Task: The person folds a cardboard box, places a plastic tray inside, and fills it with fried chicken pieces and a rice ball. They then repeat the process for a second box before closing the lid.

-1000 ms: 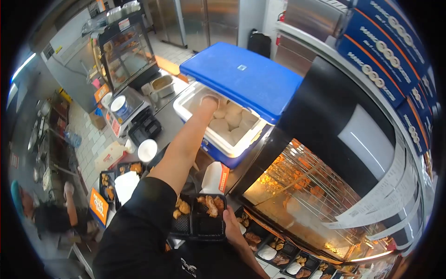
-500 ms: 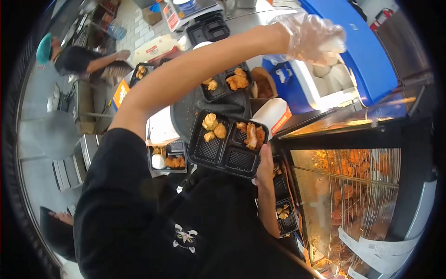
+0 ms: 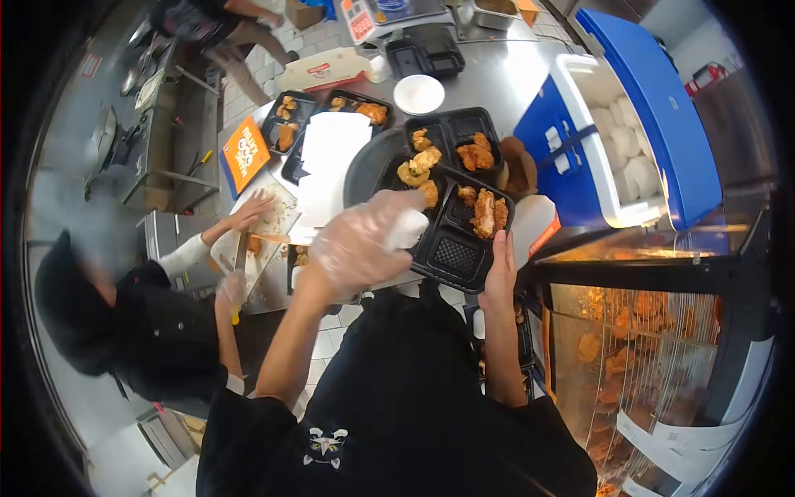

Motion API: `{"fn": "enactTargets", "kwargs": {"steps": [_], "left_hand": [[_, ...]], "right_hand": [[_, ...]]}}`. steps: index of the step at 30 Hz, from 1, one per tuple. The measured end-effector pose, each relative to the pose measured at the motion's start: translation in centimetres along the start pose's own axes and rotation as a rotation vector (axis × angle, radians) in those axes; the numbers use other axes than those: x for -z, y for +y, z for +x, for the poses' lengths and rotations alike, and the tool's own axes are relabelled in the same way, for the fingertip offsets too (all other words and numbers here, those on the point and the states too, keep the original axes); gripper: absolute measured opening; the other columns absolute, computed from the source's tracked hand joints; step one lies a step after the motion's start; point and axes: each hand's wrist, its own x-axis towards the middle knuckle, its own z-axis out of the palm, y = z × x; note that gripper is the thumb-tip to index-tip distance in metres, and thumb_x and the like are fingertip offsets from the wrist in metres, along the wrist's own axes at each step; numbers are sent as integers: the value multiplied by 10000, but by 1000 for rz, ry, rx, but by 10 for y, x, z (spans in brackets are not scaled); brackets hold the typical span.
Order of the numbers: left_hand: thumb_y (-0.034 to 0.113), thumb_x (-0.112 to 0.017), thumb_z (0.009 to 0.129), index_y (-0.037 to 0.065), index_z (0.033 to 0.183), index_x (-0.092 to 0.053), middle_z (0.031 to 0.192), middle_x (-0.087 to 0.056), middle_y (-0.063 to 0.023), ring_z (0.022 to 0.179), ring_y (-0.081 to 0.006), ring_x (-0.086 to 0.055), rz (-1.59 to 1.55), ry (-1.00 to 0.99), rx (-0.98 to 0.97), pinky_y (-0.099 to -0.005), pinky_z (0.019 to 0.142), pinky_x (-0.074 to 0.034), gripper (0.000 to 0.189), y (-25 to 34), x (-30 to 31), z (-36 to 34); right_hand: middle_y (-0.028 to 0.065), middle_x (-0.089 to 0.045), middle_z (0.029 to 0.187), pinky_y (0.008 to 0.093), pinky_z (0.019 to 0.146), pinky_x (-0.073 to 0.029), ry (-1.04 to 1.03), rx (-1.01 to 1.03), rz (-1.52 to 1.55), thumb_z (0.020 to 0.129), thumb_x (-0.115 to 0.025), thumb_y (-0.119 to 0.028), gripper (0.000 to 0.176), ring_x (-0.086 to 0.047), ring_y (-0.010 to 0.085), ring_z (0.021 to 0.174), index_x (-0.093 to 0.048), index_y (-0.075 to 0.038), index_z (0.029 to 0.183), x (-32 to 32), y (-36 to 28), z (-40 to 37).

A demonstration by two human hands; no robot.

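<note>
My left hand [image 3: 356, 244], in a clear plastic glove, has its fingers closed around a white rounded ball [image 3: 407, 229] over the left part of a black compartment tray [image 3: 457, 256]. My bare right hand [image 3: 499, 277] grips that tray by its right edge. Fried pieces [image 3: 489, 214] lie in its upper right compartment, and yellowish pieces [image 3: 421, 166] in the left one, partly behind the glove. The lower right compartment holds nothing. Just beyond, another black tray [image 3: 460, 124] holds fried pieces.
A blue cooler [image 3: 546, 153] with white balls stands open at the right, above a glass warmer [image 3: 633, 331] of fried food. At the left a co-worker [image 3: 157, 331] holds a knife at a cutting board [image 3: 269, 219]. Papers [image 3: 331, 157] and more trays lie on the counter.
My left hand has come from the cooler down to the held tray, with a white ball in it. The view has shifted, and the co-worker at the left now shows more fully.
</note>
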Motion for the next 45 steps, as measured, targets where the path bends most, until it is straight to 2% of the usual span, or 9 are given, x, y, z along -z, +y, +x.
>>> {"fn": "enactTargets", "kwargs": {"steps": [3,6,9,13,19,25,31,34,45], "left_hand": [[139,-704,711,133,1361,-510,1197,-625,-126,1065,-335,-639,298,23,84,-406,894,-536,679,1,-14,-13],[272,-746,762,136,1361,-532,1170,-617,-125,1038,-342,-628,321,52,116,-427,884,-524,651,-13,-20,-18],[423,-756,788,139,1340,-566,1181,-617,-135,1053,-354,-612,250,114,-8,-456,906,-500,649,-24,-18,-29],[569,-776,729,132,1341,-575,1175,-623,-186,1079,-390,-585,336,226,170,-504,936,-464,778,-27,-24,-38],[574,-762,726,160,1371,-536,1080,-662,-131,1074,-366,-574,253,82,291,-520,930,-443,799,-34,-19,-43],[519,-820,667,148,1363,-571,1120,-653,-136,1037,-379,-573,429,227,2,-499,941,-454,827,-53,-14,-50],[435,-876,669,154,1404,-531,1338,-577,-153,1295,-435,-479,273,31,144,-484,1079,-383,859,-55,-9,-49],[435,-888,650,140,1411,-515,1366,-567,-155,1290,-405,-511,-170,-41,164,-465,1072,-419,898,-74,-10,-51],[371,-937,601,44,1330,-542,1290,-611,-175,1229,-328,-581,-60,56,112,-411,1036,-463,891,-77,-14,-65]], "right_hand": [[142,-497,1421,344,1018,-496,7,69,55,1062,-474,-324,599,-549,211,1251,-282,18,1515,-2,31,11],[194,-281,1566,323,1164,-296,-29,75,21,1057,-478,-377,763,-333,229,1420,-115,89,1540,-7,43,13],[154,-498,1401,354,1001,-514,55,94,72,1068,-457,-324,573,-564,226,1233,-292,21,1494,-18,46,8],[177,-288,1563,322,1159,-305,14,67,27,1061,-468,-370,736,-335,217,1415,-138,79,1542,-28,42,-2],[172,-343,1529,321,1144,-321,-51,96,38,1060,-477,-357,724,-378,209,1385,-150,73,1542,-26,52,1],[170,-362,1512,308,1113,-364,-52,68,76,1058,-486,-346,714,-403,205,1366,-161,69,1540,-19,56,9],[135,-437,1442,283,1073,-397,-112,29,121,1066,-481,-305,619,-460,169,1298,-241,46,1516,-37,36,-2],[100,-483,1378,274,1045,-414,-137,35,97,1072,-471,-279,520,-496,144,1228,-322,26,1466,-37,33,-3],[36,-543,1257,251,1019,-400,-226,69,47,1080,-455,-250,337,-485,100,1179,-460,-33,1338,-34,28,1]]}}
